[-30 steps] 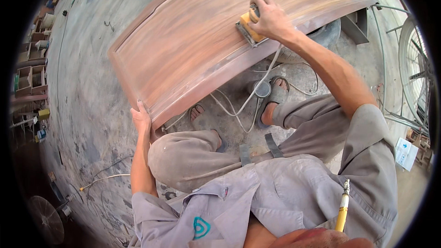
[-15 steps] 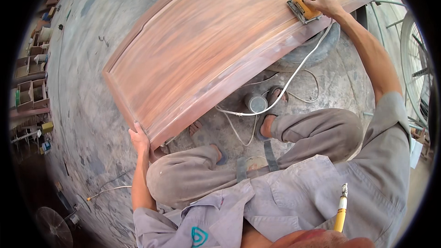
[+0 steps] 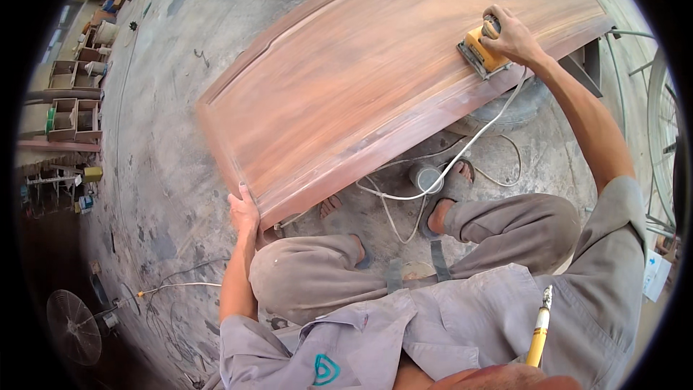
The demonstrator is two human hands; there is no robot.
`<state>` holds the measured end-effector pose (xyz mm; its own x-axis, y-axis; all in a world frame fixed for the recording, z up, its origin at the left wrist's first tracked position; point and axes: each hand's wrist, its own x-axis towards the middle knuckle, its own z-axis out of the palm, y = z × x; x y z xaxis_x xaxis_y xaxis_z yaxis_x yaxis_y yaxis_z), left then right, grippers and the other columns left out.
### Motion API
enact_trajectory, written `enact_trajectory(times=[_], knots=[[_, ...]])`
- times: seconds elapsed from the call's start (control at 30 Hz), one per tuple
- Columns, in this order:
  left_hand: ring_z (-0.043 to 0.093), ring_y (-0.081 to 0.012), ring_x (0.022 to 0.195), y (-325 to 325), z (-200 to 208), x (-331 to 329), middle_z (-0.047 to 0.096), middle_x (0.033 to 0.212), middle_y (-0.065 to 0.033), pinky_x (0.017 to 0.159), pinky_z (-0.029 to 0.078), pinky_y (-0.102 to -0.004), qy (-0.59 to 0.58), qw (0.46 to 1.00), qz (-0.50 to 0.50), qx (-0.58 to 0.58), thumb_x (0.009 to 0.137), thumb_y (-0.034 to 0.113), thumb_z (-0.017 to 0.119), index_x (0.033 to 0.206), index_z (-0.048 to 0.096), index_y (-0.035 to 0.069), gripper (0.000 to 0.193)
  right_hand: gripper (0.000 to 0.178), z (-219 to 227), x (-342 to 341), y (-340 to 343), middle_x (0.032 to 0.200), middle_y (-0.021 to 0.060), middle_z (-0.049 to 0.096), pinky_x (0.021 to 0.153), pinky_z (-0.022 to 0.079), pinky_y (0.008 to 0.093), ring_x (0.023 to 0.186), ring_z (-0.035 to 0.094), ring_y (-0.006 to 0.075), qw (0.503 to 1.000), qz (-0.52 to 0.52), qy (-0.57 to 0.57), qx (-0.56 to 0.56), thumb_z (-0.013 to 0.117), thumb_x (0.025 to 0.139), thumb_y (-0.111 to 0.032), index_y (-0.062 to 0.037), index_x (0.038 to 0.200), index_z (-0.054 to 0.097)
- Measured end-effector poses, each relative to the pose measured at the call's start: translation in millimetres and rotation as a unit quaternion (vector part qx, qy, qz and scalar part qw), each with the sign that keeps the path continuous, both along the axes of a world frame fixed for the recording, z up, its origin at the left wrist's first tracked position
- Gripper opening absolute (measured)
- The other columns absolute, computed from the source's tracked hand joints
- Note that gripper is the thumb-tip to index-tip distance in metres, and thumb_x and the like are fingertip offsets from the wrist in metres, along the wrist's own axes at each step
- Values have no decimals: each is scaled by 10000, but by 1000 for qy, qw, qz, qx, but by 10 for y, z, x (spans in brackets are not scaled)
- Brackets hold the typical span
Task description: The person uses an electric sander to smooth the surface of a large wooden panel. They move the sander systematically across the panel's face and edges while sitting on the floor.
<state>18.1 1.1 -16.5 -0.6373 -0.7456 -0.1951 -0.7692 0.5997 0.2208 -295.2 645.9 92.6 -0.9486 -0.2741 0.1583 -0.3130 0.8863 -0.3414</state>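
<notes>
A large reddish-brown wooden panel (image 3: 375, 79) with a curved far edge and a raised border lies slanted in front of me. My right hand (image 3: 514, 37) is wrapped round the dark knob of a yellow electric sander (image 3: 484, 50). The sander's flat base rests on the panel near its close edge, towards the right end. At the panel's near left corner, my left hand (image 3: 244, 211) grips the edge, its thumb side showing above and some fingers hidden. A white cord (image 3: 473, 146) hangs from the sander in loops below the panel.
A tyre (image 3: 509, 108) lies under the panel's right part. Beside my foot stands a grey can (image 3: 426, 175). One fan (image 3: 74, 326) is at lower left; a large round wire guard (image 3: 663, 137) stands at right. Wooden boxes (image 3: 76, 119) line the far left. A lit cigarette (image 3: 540, 328) juts upward close by.
The whole view has shifted, so the panel appears lower and farther right. Against the panel, the sander has slid a little left in my right hand. My left hand keeps the same corner.
</notes>
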Motion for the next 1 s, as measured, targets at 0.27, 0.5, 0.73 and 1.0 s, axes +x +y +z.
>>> enact_trajectory(times=[0.27,0.5,0.73,1.0], knots=[[608,-512,1159,32,-89,18,640,1206,-360,995,467,-537,40,999,-11,30,1009,663,384,1267,521,-82,800,514,120,-41,52,1205,253,618,951,513,472,1108,620,434,997,-59,-23,52,707,827,-316,-66,1247,551],[609,-510,1153,33,-208,-29,641,1210,-359,990,462,-524,61,997,-32,40,1015,649,389,1255,522,-92,790,558,133,66,1046,1237,266,611,960,510,469,1126,630,431,977,-188,-31,98,713,840,-364,-55,1267,529],[611,-495,1160,10,-14,36,652,1209,-341,987,462,-523,39,999,-21,29,1007,656,386,1270,532,-69,784,581,72,587,283,1215,270,602,975,504,495,1132,620,449,983,-153,-18,97,698,866,-379,-55,1311,511],[613,-493,1163,4,-163,-53,653,1209,-337,987,463,-530,20,1000,-23,7,1003,664,383,1267,542,-62,788,623,-15,226,888,1246,294,608,977,512,499,1135,633,454,966,-222,1,132,706,849,-395,-62,1336,506]])
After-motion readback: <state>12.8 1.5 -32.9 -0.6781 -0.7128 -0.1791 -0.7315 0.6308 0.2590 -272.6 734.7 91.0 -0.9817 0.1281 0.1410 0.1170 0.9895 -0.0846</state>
